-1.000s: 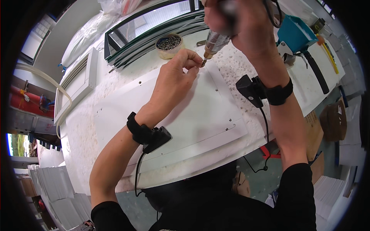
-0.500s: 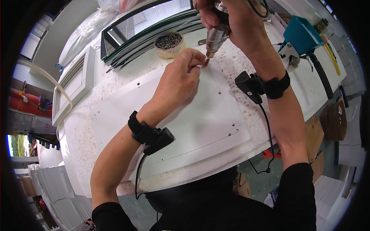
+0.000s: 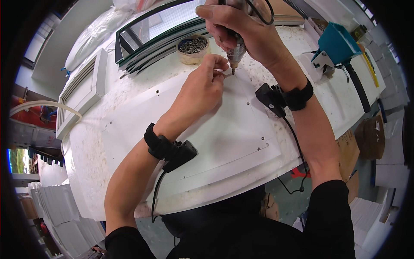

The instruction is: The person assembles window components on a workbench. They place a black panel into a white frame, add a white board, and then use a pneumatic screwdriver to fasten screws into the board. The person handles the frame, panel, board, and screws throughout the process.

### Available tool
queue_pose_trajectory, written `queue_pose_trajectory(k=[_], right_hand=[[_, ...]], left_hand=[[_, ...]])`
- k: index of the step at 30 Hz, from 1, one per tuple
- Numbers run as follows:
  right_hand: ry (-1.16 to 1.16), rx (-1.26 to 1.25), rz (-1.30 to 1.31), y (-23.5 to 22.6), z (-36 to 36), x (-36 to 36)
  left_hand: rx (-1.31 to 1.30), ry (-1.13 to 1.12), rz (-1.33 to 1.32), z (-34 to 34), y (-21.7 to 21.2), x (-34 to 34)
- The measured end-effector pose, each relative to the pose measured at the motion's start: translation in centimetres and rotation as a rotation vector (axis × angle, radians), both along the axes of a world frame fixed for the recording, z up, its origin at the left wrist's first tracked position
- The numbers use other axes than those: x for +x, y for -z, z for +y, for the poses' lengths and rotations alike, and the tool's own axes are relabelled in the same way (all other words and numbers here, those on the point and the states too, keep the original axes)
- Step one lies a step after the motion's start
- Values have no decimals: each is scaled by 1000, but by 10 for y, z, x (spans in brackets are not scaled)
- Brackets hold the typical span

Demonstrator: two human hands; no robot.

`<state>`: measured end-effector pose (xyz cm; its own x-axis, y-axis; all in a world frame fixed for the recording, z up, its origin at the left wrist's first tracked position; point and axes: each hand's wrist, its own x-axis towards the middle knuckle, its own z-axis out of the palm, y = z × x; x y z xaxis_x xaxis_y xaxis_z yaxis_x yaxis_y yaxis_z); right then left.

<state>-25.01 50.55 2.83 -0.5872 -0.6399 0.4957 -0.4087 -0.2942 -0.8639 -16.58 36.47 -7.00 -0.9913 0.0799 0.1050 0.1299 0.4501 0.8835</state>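
White flat panel (image 3: 207, 129), pre-drilled, lying on the speckled white surface (image 3: 99, 172), with a power screwdriver (image 3: 235, 54) standing on it.
Screwdriver: metallic barrel, upright, tip down on the panel's far edge; right hand (image 3: 241, 26) is wrapped firmly around its body. Left hand (image 3: 202, 88): fingers pinched together just beside the tip, resting on the panel; what they pinch is too small to tell. Both wrists carry black strapped devices with cables. Beyond the hands: round tub of small screws (image 3: 192, 48), near the tool. Behind it, dark-framed glass units (image 3: 151, 34). Far right: teal tool (image 3: 334, 45) on the surface.
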Motion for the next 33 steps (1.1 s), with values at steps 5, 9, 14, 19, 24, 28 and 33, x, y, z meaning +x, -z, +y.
queue_pose_trajectory(k=[5,9,14,19,24,28,33], right_hand=[[90,-113,-10,-5,8,11],[92,-253,127,-2,34,8],[79,-435,102,-3,27,35],[16,-485,-48,0,23,59],[-162,-455,-75,5,34,68],[-206,-472,-81,9,32,77],[-286,-492,-146,10,32,94]], left_hand=[[38,-21,-12,-23,-29,27],[-280,-219,137,-67,-45,79],[-455,-172,99,-79,-36,129],[-640,-46,232,-77,-33,127],[-775,54,233,-80,-36,117],[-833,35,226,-76,-37,119],[-504,-86,131,-73,-41,140]])
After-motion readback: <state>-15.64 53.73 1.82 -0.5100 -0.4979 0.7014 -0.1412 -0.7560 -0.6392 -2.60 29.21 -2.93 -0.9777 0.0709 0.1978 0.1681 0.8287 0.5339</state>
